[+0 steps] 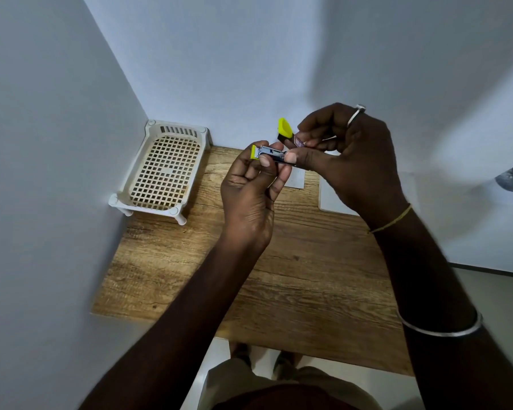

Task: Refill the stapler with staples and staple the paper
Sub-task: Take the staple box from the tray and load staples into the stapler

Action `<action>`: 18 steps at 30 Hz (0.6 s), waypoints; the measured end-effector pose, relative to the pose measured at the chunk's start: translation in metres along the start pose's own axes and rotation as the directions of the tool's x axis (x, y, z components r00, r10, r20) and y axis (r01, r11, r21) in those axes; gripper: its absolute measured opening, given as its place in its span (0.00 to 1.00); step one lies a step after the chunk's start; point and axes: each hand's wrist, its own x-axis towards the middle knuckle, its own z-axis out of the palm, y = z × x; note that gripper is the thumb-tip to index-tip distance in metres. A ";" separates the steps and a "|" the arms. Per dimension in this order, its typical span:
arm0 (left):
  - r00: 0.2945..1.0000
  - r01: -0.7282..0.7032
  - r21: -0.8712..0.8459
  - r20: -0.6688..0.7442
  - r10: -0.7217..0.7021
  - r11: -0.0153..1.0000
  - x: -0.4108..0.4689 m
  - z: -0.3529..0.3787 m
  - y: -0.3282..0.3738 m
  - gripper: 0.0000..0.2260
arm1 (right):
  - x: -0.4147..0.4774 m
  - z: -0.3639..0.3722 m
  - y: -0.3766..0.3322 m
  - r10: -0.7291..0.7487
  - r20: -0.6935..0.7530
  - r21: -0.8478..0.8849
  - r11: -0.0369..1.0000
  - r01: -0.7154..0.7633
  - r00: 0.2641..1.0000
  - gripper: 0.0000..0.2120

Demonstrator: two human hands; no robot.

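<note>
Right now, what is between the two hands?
The head view shows the open stapler: the left hand holds one end, the right hand the other, above the wooden table.

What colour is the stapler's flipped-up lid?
Bright yellow; the stapler lid shows best in the head view.

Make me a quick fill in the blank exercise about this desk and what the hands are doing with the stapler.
The left hand grips the opened stapler, whose raised lid is ____.
The right hand, pinching a small pinkish packet, wears a silver ____ on one finger.
The white lattice tray stands in the far ____ corner of the wooden table.
Missing words: yellow; ring; left.
</note>
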 end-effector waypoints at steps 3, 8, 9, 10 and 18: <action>1.000 -0.004 0.003 0.015 0.004 1.000 0.000 0.001 -0.001 0.08 | 0.000 0.000 -0.001 -0.011 -0.002 -0.029 1.000 0.011 1.000 0.14; 1.000 0.000 0.011 0.001 0.000 1.000 0.002 0.002 -0.003 0.08 | -0.003 0.000 -0.003 -0.044 -0.034 -0.079 0.996 0.041 0.998 0.10; 1.000 0.001 0.009 0.000 -0.001 1.000 0.001 0.002 -0.003 0.08 | -0.005 0.001 -0.003 -0.056 -0.048 -0.093 0.994 0.051 0.997 0.09; 1.000 -0.001 0.003 -0.001 0.001 1.000 0.000 0.003 -0.003 0.08 | -0.006 0.002 -0.003 -0.076 -0.069 -0.112 0.991 0.068 0.995 0.10; 0.999 0.023 0.036 -0.048 -0.022 0.999 -0.003 0.004 -0.004 0.17 | -0.022 0.004 0.011 -0.263 0.044 -0.397 0.881 0.258 0.964 0.24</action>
